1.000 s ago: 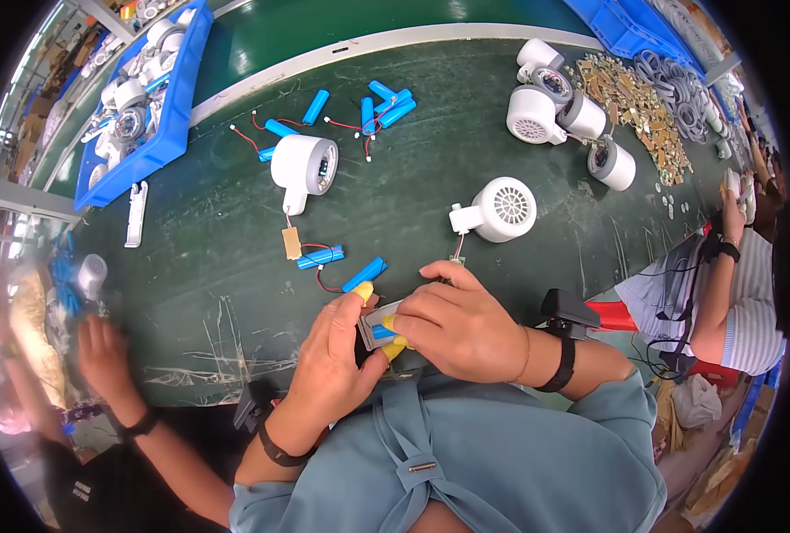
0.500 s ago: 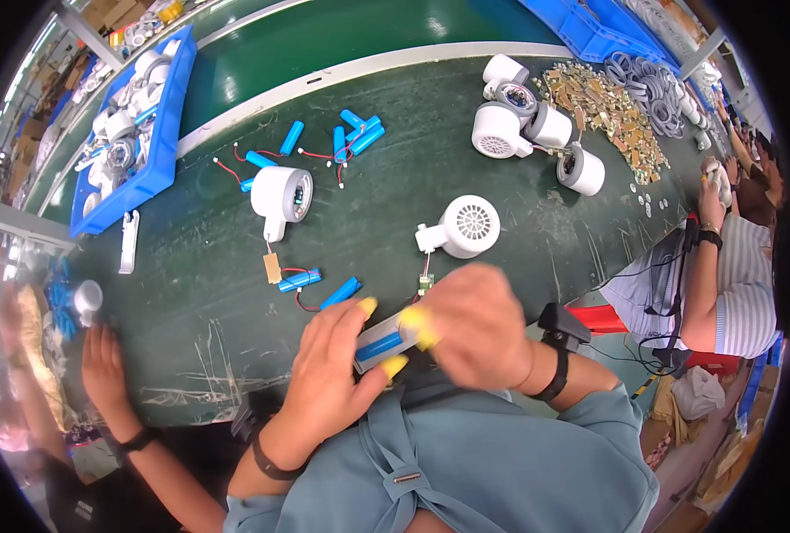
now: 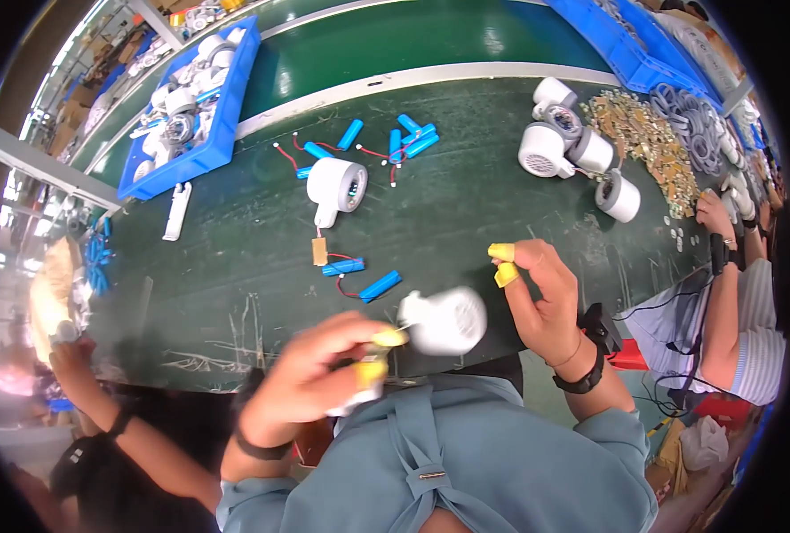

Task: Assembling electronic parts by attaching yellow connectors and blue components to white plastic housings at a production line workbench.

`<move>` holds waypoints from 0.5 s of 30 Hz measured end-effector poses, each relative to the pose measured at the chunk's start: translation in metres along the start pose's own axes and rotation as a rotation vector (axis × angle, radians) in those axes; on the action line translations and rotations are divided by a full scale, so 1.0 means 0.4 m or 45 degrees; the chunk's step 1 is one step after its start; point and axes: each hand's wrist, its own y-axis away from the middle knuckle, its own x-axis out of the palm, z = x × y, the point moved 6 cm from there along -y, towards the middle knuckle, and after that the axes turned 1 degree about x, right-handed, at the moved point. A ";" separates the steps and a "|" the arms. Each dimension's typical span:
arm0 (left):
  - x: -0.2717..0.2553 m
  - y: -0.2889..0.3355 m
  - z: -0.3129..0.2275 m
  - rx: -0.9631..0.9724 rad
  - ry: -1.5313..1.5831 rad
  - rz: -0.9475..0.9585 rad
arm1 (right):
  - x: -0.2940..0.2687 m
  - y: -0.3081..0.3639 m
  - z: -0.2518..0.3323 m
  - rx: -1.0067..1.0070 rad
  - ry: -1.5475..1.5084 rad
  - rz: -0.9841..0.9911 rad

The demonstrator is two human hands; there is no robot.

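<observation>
My left hand [image 3: 310, 377], with yellow finger covers on thumb and finger, is closed at the table's front edge. A small part of a white handle piece [image 3: 356, 404] shows below its fingertips; the rest is hidden. Just right of those fingertips is a white fan head [image 3: 452, 322], smeared by motion, with a thin lead running from its neck toward the hand. My right hand [image 3: 547, 306] is raised over the table to the right of the fan head. Its yellow-covered thumb and forefinger are slightly apart with nothing visible between them.
Another fan head [image 3: 335, 186] stands mid-table, wired to a small board [image 3: 319, 251] and blue batteries [image 3: 380, 286]. A blue crate [image 3: 235, 107] of white parts is at far left. Fan heads [image 3: 546, 149] and a heap of circuit boards [image 3: 643, 147] lie right. Co-workers' arms flank both sides.
My right hand has come away from the handle piece and moved right and up. The fan head has shifted toward the table's front edge. My left hand has turned and lowered slightly.
</observation>
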 end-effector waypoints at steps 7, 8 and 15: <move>-0.460 0.285 -0.110 -0.391 -0.727 -0.838 | 0.101 -0.033 0.036 -0.177 -0.006 0.302; -0.527 0.325 -0.123 -0.388 -0.828 -0.956 | 0.117 -0.038 0.048 -0.238 0.003 0.363; -0.877 0.512 -0.049 -0.755 -2.353 -1.011 | 0.272 -0.151 0.065 -0.626 0.296 0.567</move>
